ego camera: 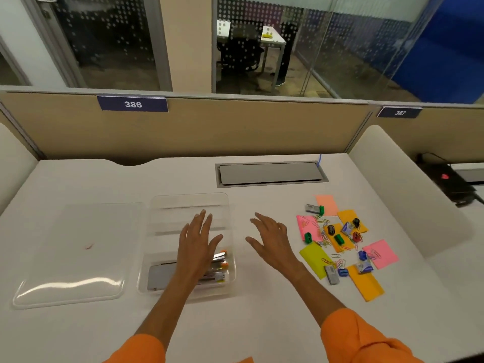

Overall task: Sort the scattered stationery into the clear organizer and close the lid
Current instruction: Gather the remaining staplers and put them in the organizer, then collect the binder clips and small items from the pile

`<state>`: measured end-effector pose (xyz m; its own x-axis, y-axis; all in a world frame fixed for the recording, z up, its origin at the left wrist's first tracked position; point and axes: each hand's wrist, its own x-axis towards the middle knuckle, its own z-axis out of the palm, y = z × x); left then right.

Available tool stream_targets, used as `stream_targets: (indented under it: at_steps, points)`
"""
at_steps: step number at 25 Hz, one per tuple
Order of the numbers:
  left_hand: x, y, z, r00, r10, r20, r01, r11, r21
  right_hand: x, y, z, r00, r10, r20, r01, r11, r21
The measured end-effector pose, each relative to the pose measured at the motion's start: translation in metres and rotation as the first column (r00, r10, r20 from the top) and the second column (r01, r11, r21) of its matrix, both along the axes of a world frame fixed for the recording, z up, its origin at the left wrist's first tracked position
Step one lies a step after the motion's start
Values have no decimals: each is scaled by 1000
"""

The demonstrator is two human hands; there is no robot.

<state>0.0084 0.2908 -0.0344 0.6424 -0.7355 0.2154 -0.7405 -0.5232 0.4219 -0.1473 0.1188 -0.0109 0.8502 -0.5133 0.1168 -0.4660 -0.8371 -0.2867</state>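
On the desk (262,318) the lid (78,252) lay off, left of the clear organizer (188,199). The scattered stationery (340,239), bright notes, clips and sharpeners, sat just right of your right grip (272,242), the nearer one. Your left grip (199,247) hovered over the organizer. Both were spread apart, holding nothing.

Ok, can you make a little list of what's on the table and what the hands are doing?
organizer: clear, open, some items in nearest compartment
lid: off, flat on table, left of organizer
left hand: open, empty, over the organizer
right hand: open, empty, over bare table
unsorted: sticky notes, paper clips, binder clips, to the right
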Motion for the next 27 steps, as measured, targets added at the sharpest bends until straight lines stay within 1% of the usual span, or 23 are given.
stream_targets:
  at_steps: [7, 15, 17, 22, 27]
  points:
    - [-45, -71, 5, 993, -107, -44, 107, 994, 0, -64, -52, -7, 990, -143, 5, 142, 989, 50]
    - [-104, -149, 0, 959, -273, -76, 275, 961, 21, -152, -113, -26, 949, -311, -45, 314, 937, 152]
    - [-119, -167, -3, 948, -300, -107, 305, 952, 36, -171, -128, -29, 938, -344, -37, 345, 921, 182]
    - [-145, -205, -11, 904, -342, -256, 380, 918, 114, -203, -155, -34, 909, -417, 13, 405, 889, 213]
    - [-154, -231, -20, 886, -365, -284, 423, 889, 175, -214, -171, -47, 883, -469, -3, 445, 836, 322]
